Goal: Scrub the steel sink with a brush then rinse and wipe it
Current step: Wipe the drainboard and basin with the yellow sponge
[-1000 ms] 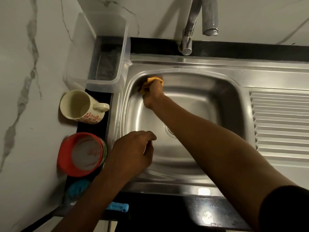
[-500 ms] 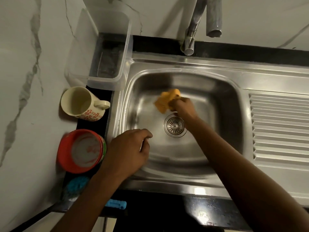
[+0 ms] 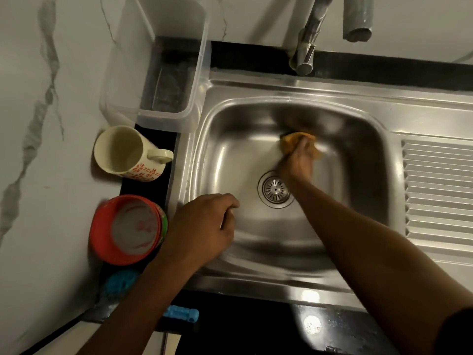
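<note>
Wiping, the last step, seems begun: an orange cloth (image 3: 294, 140) is gripped by the right hand (image 3: 298, 162) in the sink (image 3: 332, 90); the left hand (image 3: 202, 226) is loosely curled, empty.

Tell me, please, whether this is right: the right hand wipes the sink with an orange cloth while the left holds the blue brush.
Not quite: the head view shows the left hand holding no brush, resting on the sink rim; the blue brush lies on the counter. The rest is right.
</note>
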Tool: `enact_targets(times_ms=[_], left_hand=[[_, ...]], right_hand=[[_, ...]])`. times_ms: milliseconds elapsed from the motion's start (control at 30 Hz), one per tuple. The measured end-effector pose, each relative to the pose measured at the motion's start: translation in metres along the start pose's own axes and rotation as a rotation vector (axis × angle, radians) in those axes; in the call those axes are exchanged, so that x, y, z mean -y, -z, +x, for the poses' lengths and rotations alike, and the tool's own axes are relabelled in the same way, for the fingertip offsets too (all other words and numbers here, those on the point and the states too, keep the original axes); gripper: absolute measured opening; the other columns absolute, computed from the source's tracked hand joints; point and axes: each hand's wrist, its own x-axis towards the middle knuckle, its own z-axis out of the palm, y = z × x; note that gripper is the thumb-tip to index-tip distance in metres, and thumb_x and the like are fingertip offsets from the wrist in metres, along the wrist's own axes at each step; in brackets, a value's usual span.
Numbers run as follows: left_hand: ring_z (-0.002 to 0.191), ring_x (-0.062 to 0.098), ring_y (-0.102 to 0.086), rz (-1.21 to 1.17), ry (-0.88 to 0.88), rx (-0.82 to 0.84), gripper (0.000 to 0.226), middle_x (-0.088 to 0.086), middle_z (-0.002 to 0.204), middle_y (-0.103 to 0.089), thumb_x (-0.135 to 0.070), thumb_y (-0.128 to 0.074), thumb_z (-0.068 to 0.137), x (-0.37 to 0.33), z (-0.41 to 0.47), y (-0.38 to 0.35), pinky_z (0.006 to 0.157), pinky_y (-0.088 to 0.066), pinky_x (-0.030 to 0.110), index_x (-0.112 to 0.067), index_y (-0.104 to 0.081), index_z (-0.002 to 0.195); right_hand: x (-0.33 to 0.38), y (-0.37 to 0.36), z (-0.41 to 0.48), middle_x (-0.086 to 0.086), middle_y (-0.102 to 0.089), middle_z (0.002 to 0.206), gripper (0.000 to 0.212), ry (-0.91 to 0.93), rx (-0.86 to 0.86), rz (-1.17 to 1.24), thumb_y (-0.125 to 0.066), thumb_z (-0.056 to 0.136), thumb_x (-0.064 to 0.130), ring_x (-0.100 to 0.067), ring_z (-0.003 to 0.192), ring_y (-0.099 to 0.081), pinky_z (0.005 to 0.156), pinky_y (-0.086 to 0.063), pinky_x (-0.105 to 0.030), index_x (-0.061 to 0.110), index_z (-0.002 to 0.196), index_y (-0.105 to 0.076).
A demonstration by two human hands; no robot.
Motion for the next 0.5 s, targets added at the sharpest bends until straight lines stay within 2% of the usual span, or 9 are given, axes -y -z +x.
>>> enact_targets(times_ms=[67, 133, 200, 267, 367, 433, 500], left_hand=[[0.098, 0.009, -0.068, 0.003, -0.001, 0.001, 0.023, -0.010, 0.109, -0.075, -0.024, -0.061, 0.098, 0.000, -0.002, -0.001, 0.090, -0.057, 0.031, -0.027, -0.073, 0.118], [0.099, 0.009, -0.068, 0.003, 0.004, -0.004, 0.024, -0.009, 0.111, -0.075, -0.023, -0.062, 0.098, 0.000, -0.004, -0.001, 0.088, -0.054, 0.025, -0.027, -0.073, 0.119], [0.101, 0.010, -0.067, 0.004, 0.008, 0.004, 0.025, -0.007, 0.115, -0.075, -0.024, -0.061, 0.100, 0.000, -0.005, 0.000, 0.090, -0.054, 0.027, -0.027, -0.072, 0.122], [0.101, 0.010, -0.067, 0.003, 0.011, -0.005, 0.025, -0.006, 0.115, -0.075, -0.025, -0.060, 0.100, -0.002, -0.006, 0.002, 0.090, -0.055, 0.030, -0.027, -0.072, 0.123], [0.095, 0.008, -0.066, 0.011, 0.003, -0.020, 0.023, -0.008, 0.110, -0.075, -0.026, -0.061, 0.100, -0.008, -0.008, 0.003, 0.086, -0.056, 0.031, -0.029, -0.072, 0.119], [0.092, 0.007, -0.065, 0.017, -0.001, -0.030, 0.021, -0.009, 0.107, -0.075, -0.026, -0.061, 0.098, -0.011, -0.008, 0.002, 0.084, -0.056, 0.031, -0.030, -0.073, 0.115], [0.090, 0.009, -0.066, 0.029, 0.002, -0.029, 0.020, -0.008, 0.104, -0.075, -0.027, -0.061, 0.098, -0.013, -0.008, 0.002, 0.084, -0.057, 0.034, -0.030, -0.072, 0.113]], right_hand=[[0.020, -0.031, -0.010, -0.021, -0.038, 0.157, 0.070, 0.160, 0.125, -0.075, -0.054, 0.090, 0.003, -0.041, 0.141, -0.040, 0.115, -0.039, -0.050, 0.010, 0.156, -0.029], [0.045, -0.063, -0.026, -0.019, -0.016, 0.170, 0.076, 0.396, 0.268, -0.254, -0.047, 0.095, 0.006, -0.040, 0.155, -0.018, 0.126, -0.018, -0.050, 0.007, 0.164, -0.014], [0.063, -0.078, -0.048, -0.016, 0.000, 0.172, 0.082, 0.538, 0.393, -0.295, -0.046, 0.095, 0.004, -0.037, 0.159, 0.001, 0.129, -0.006, -0.049, 0.011, 0.166, -0.004], [0.060, -0.082, -0.058, -0.013, 0.004, 0.173, 0.086, 0.626, 0.472, -0.332, -0.049, 0.097, 0.005, -0.033, 0.159, 0.007, 0.129, -0.007, -0.049, 0.016, 0.166, 0.000], [0.036, -0.060, -0.067, -0.013, 0.001, 0.173, 0.086, 0.838, 0.626, -0.463, -0.055, 0.098, 0.008, -0.032, 0.159, 0.002, 0.128, -0.013, -0.048, 0.018, 0.166, -0.002], [0.018, -0.035, -0.083, -0.012, 0.000, 0.173, 0.081, 0.949, 0.781, -0.563, -0.054, 0.100, 0.006, -0.029, 0.159, -0.001, 0.128, -0.009, -0.041, 0.017, 0.166, -0.008], [-0.007, -0.020, -0.096, -0.010, -0.010, 0.172, 0.074, 1.079, 0.899, -0.615, -0.055, 0.100, 0.008, -0.029, 0.157, -0.012, 0.126, -0.020, -0.042, 0.021, 0.164, -0.022]])
